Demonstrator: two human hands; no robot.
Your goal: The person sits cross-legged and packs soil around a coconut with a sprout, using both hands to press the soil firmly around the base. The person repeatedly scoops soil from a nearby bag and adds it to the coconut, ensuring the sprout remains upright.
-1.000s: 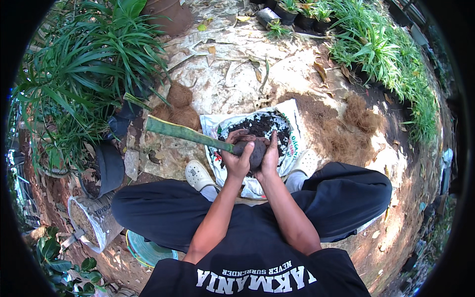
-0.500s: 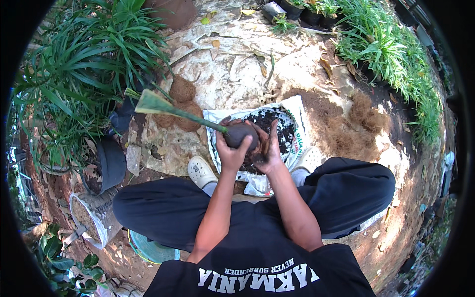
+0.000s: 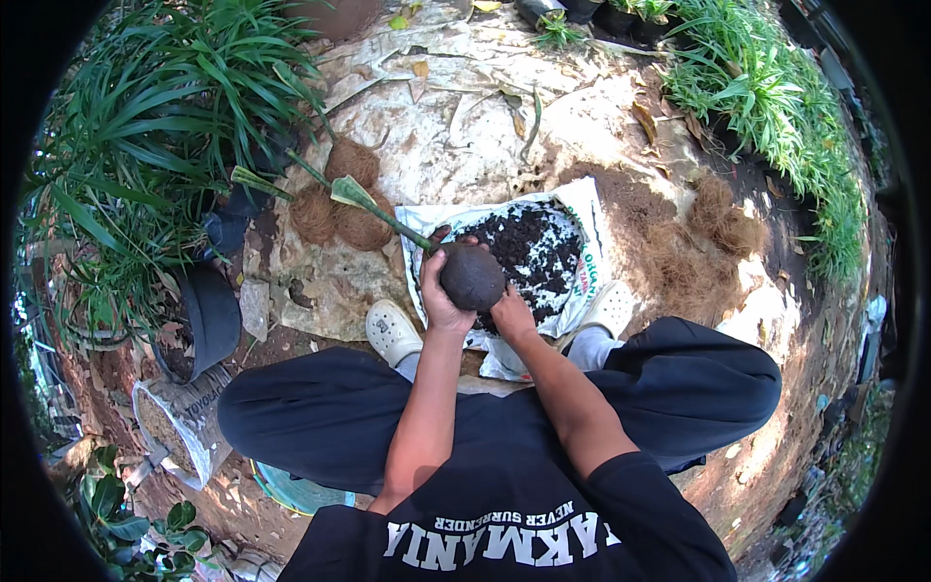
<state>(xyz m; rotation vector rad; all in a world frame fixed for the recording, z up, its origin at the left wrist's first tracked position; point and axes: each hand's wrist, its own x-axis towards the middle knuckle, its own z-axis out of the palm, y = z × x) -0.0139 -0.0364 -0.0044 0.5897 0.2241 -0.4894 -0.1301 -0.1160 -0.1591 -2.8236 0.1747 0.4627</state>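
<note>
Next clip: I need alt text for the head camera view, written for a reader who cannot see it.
Seen from above, a squatting person cups a dark soil ball around a plant's base between the left hand and right hand, its green stalk slanting up-left. Below lies an open white sack of dark soil; brown fibre clumps, leafy plants and a black pot surround them.

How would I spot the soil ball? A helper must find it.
Find the white sack of dark soil lying open before the seated person. Just at its near-left edge, both hands cup the soil ball: smooth, round, dark grey, with a green leaf stalk sticking out.
</note>
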